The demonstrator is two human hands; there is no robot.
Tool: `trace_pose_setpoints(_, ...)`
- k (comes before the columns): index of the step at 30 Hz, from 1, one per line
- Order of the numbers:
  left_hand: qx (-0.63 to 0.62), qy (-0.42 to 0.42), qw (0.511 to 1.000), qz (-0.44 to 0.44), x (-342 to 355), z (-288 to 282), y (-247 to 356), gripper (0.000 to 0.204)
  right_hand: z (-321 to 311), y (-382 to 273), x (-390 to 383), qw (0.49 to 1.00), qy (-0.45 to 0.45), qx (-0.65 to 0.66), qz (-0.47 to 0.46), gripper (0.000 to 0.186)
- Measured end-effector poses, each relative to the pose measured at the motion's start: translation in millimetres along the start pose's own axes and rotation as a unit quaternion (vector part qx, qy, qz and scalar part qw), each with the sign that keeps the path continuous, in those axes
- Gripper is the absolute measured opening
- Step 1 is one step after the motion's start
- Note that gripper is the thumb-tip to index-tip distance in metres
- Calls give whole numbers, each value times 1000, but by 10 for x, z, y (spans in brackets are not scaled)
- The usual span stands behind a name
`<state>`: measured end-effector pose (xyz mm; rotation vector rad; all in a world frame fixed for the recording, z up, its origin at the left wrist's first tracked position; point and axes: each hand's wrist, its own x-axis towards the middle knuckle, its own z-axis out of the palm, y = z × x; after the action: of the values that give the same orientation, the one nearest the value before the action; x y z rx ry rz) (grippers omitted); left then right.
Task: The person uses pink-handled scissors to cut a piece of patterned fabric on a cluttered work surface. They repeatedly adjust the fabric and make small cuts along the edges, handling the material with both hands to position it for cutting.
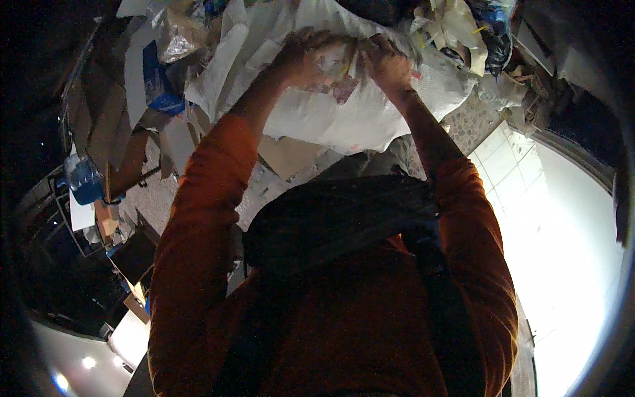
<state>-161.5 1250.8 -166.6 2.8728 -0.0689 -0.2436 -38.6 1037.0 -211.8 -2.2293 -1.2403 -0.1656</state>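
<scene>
Both my arms, in orange sleeves, reach forward to a large white woven sack [344, 112] lying on a heap of scrap. My left hand [305, 56] grips bunched fabric at the sack's top, its fingers curled into the folds. My right hand [387, 66] pinches the same gathered edge just to the right, nearly touching the left hand. A patch of coloured print shows on the sack between and below the hands. What is inside the sack is hidden.
Flattened cardboard [106, 119] and paper scraps [456, 26] pile around the sack. A blue plastic bottle [84, 180] stands at the left. A black strap and pouch [344, 218] hang on my chest. Bright tiled floor [555, 218] lies to the right.
</scene>
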Motion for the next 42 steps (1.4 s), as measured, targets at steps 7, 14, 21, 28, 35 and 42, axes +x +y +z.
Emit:
trace_pose_setpoints(7, -26, 16, 1000, 0, 27, 196, -126, 93, 126, -59, -237, 994, -87, -53, -30, 27)
trace_pose_setpoints(14, 11, -43, 999, -25, 130, -12, 44, 94, -107, -92, -152, 987, -141, -77, -4, 23)
trace_pose_setpoints(21, 1, -59, 998, -4, 183, 64, 9, 91, 58, 151, -71, 979, -174, -94, 42, 18)
trace_pose_setpoints(28, 21, -98, 995, -3, 162, -53, 3, 102, -115, -8, -68, 988, -142, -33, 40, 15)
trace_pose_setpoints(35, 57, -111, 992, 8, 125, -57, 4, 117, -182, -278, -209, 979, -187, -7, 74, 18)
trace_pose_setpoints(42, 42, -94, 995, 2, 146, -18, -38, 119, -37, -234, -388, 994, -100, 2, -44, 21)
